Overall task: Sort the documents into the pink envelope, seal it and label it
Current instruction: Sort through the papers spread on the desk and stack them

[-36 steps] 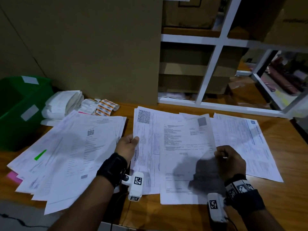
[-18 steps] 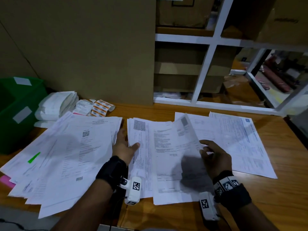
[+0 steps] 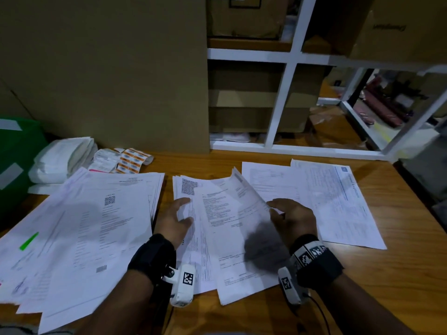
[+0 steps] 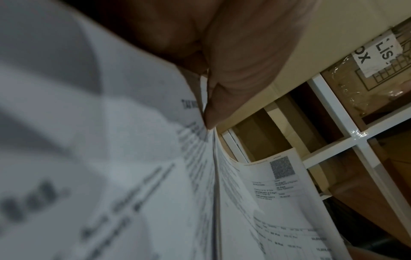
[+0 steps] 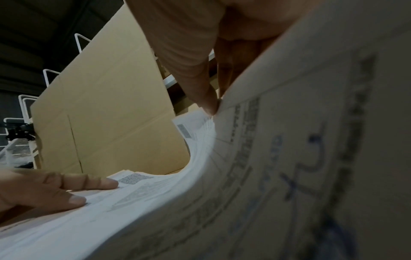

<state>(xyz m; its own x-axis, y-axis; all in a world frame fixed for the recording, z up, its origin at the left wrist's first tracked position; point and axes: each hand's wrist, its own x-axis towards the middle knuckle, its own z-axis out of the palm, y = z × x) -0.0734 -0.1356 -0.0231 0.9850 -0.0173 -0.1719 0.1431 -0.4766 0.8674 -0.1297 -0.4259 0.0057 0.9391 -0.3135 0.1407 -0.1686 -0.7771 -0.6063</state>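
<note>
Leftmost, a green bin point(image 3: 17, 160) sits at the table's point(image 3: 399, 274) edge, with folded white bags point(image 3: 60, 160) and orange-printed labels point(image 3: 131, 160) just beside it, probably kept near for the labelling step. Next comes a wide, fanned left pile of documents point(image 3: 79, 233), seemingly already gone through and set aside. No pink envelope can be made out for certain.

Further right, the left hand point(image 3: 175, 221) lies flat on the left margin of the middle stack point(image 3: 193, 250), fingers straight and spread, thumb forward, grasping nothing; it appears to pin the stack so the sheets beneath stay put. The top sheet point(image 3: 242, 213) arches upward at its right side because the right hand point(image 3: 294, 218) pinches that edge between thumb and fingertips, peeling it off the stack. The right wrist view shows the thumb point(image 5: 193, 70) on the paper's edge, with the fingers closing on it from behind.

Farthest right, a right pile of documents point(image 3: 338, 204) lies flat, likely where the lifted sheet belongs.
</note>
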